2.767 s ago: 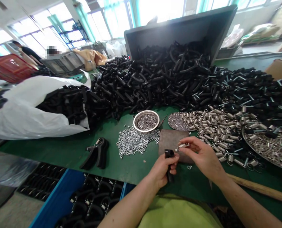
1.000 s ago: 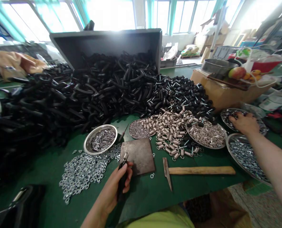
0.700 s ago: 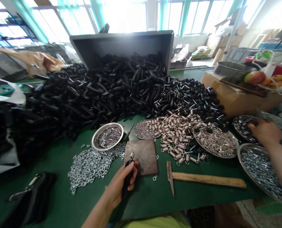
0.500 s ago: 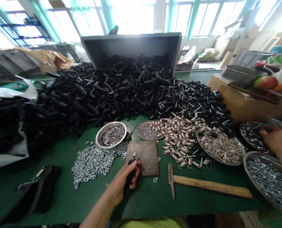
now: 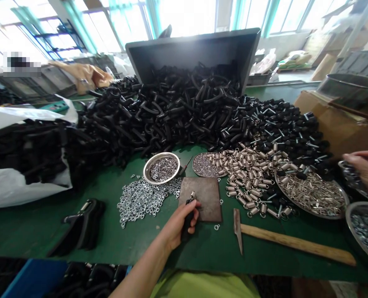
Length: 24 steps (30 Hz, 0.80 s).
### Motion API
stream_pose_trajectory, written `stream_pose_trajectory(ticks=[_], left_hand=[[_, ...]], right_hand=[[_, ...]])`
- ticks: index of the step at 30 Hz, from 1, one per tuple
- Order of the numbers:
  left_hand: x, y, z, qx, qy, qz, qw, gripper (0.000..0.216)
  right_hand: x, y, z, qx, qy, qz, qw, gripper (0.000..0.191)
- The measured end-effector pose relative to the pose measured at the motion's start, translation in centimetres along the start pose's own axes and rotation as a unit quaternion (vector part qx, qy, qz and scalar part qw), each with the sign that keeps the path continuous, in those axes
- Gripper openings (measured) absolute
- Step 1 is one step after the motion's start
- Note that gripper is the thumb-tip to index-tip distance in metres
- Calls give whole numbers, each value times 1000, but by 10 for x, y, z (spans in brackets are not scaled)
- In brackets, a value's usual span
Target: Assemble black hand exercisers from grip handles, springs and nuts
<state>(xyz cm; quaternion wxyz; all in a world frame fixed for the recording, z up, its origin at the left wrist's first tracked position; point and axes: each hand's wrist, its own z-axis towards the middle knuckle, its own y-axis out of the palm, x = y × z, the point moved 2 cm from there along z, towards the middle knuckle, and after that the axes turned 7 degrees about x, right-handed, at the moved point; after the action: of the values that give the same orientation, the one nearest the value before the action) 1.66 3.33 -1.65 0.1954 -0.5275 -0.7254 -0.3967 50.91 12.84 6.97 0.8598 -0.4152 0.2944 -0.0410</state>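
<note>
My left hand (image 5: 184, 219) is closed around a black handle (image 5: 188, 221), with a small shiny metal end (image 5: 192, 194) sticking up beyond the fingers. It is held over the near left part of a flat square steel plate (image 5: 204, 200). At the right edge, my right hand (image 5: 366, 171) is over a bowl of dark shiny metal parts (image 5: 351, 178). Its fingers are bent together among the parts, and what they grip cannot be made out. A hammer with a wooden handle (image 5: 295, 243) lies to the right of the plate.
Loose nuts (image 5: 140, 200) lie left of the plate, below a metal bowl of small pins (image 5: 146, 167). Springs (image 5: 249, 178) are heaped to the right, beside a tray of rivets (image 5: 316, 192). Black handles (image 5: 171, 107) pile up behind. More black parts (image 5: 81, 227) lie left.
The view has turned left, so the table's things sit farther right in the picture. My left hand still holds the black handle by the plate; my right hand stays at the bowl of dark parts.
</note>
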Motion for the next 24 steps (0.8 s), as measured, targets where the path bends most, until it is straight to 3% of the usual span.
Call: stream_pose_trajectory(ticks=[1, 3, 6, 9, 12, 16, 24], left_hand=[[-1, 0, -1, -1, 0, -2, 1000, 41], [-2, 0, -2, -2, 2, -4, 1000, 41], [-1, -2, -7, -8, 8, -4, 1000, 42], [1, -8, -13, -4, 23, -8, 1000, 42], [1, -17, -17, 10, 30, -15, 999, 42], [-1, -27, -21, 18, 33, -25, 999, 41], [-5, -27, -16, 38, 18, -47, 998, 37]], right_hand=[[-31, 2, -21, -38, 34, 31, 998, 45], [-91, 12, -64, -142, 22, 81, 986, 39], [-163, 39, -126, -290, -93, 174, 936, 31], [-203, 67, -173, -345, -206, 222, 888, 24], [-219, 90, -201, -329, -288, 225, 871, 19], [-218, 106, -217, -302, -311, 185, 882, 15], [-206, 90, -202, -237, -337, 107, 905, 20]])
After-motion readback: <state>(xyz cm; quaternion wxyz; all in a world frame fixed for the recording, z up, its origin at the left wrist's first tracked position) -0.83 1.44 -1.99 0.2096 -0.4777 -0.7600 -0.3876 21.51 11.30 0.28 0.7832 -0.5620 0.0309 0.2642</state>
